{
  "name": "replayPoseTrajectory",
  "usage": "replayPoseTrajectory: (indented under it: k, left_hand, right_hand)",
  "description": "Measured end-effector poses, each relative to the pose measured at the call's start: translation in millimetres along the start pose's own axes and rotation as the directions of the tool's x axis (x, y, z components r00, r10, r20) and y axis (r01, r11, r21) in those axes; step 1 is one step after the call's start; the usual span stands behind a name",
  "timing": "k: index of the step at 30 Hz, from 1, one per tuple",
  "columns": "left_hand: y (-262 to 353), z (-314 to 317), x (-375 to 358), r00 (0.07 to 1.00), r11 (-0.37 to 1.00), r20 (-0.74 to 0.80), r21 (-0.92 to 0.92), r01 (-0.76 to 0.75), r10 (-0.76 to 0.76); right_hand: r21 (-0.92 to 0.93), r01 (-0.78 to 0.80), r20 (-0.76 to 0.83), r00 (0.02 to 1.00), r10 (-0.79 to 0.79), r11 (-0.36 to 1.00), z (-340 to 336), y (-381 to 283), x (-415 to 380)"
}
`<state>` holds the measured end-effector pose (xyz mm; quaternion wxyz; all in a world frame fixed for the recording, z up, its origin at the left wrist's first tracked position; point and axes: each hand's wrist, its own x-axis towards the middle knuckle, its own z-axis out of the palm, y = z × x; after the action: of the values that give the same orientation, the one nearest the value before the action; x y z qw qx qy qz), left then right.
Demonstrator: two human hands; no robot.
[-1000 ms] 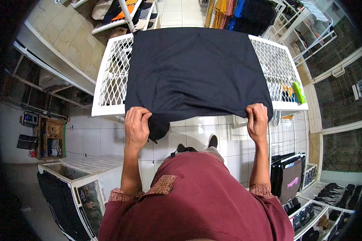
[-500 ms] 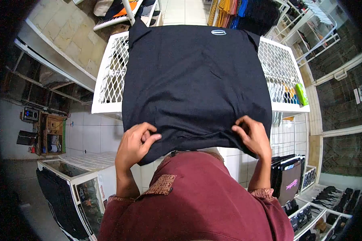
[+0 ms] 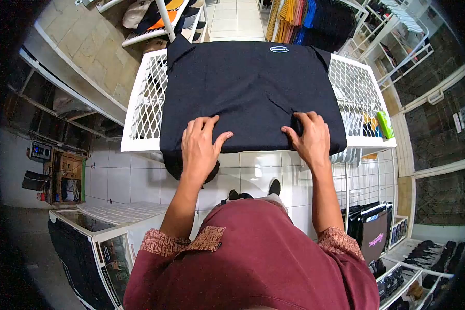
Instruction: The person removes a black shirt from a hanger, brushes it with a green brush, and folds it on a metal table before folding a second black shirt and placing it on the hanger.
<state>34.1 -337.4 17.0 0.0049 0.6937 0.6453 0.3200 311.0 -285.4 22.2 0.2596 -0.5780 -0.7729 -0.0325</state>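
Observation:
A black T-shirt (image 3: 253, 93) with a small oval badge near its far edge lies spread over a white mesh-topped rack. Its near part drapes over the rack's front edge. On the left side of the cloth rests my left hand (image 3: 200, 147), fingers forward and thumb spread apart, so it is open. My right hand (image 3: 312, 135) lies on the right side of the shirt, also open, with a small ridge of cloth rising between thumb and fingers. The shirt's underside is hidden.
A green packet (image 3: 384, 125) sits on the mesh top (image 3: 359, 85) at the right. Caps stand on a shelf (image 3: 144, 39) at far left, and clothes (image 3: 289, 20) hang at the back. A glass cabinet (image 3: 113, 258) is at lower left; folded garments (image 3: 372, 232) are at lower right.
Both hands have moved forward from the shirt's near edge onto the cloth over the rack. The near part of the shirt has drawn away from my body, baring the floor and my shoes.

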Motion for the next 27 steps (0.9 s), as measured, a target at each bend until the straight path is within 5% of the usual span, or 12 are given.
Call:
replayPoseTrajectory:
  k: [10,17,20,27]
  left_hand:
    - [-44.5,-1.4,41.8,0.958,0.996,0.274,0.06,0.065,-0.079]
    - [-41.3,-9.9,18.0,0.974,0.995,0.225,0.098,-0.005,-0.017]
    - [-44.2,-25.5,-13.0,0.969,0.987,0.186,-0.041,-0.157,0.161]
    - [-67.5,-13.8,-40.4,0.974,0.964,-0.077,-0.15,-0.221,0.212]
  right_hand:
    - [0.004,-0.172,0.337,0.928,0.161,0.985,2.9,38.9,41.7]
    - [0.108,0.025,0.165,0.985,-0.043,0.994,5.9,49.3,7.1]
    - [0.161,0.147,0.108,0.98,-0.165,0.976,-18.5,49.6,-25.4]
    - [0.292,0.124,-0.021,0.992,-0.123,0.948,-15.4,76.6,-54.9]
